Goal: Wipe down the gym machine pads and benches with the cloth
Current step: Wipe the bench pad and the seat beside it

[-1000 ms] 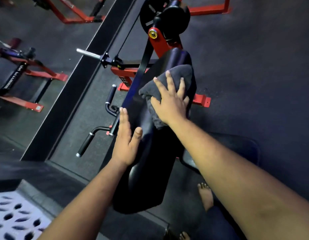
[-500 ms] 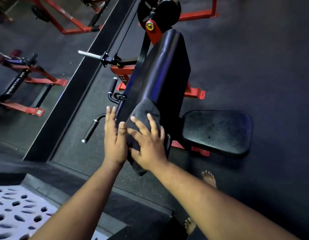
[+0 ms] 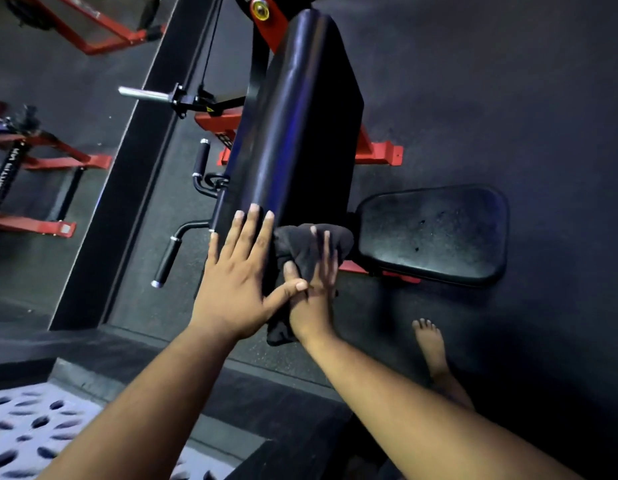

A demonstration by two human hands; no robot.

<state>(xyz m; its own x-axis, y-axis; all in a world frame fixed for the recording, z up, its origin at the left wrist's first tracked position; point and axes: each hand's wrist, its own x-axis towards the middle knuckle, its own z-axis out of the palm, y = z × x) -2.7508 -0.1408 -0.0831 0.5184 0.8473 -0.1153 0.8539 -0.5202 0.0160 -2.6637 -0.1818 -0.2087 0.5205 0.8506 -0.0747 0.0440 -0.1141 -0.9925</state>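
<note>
A long black arm pad [image 3: 293,126] of a red-framed gym machine slopes away from me in the middle of the view. My right hand [image 3: 314,289] presses a dark grey cloth [image 3: 307,247] against the pad's near end, fingers spread flat over the cloth. Flat and open, my left hand [image 3: 238,282] rests on the pad's near left edge, its thumb touching my right hand. A black seat pad [image 3: 435,233] sits lower to the right of the arm pad.
Black handles [image 3: 169,258] and a chrome peg [image 3: 144,95] stick out on the machine's left. Red frames of other machines [image 3: 40,161] stand at far left. My bare foot [image 3: 430,344] is on the dark rubber floor below the seat. A patterned mat [image 3: 26,427] lies at bottom left.
My right hand slid the cloth down the arm pad from its far end to its near end. The left hand followed along the left edge, and the view rose over the machine.
</note>
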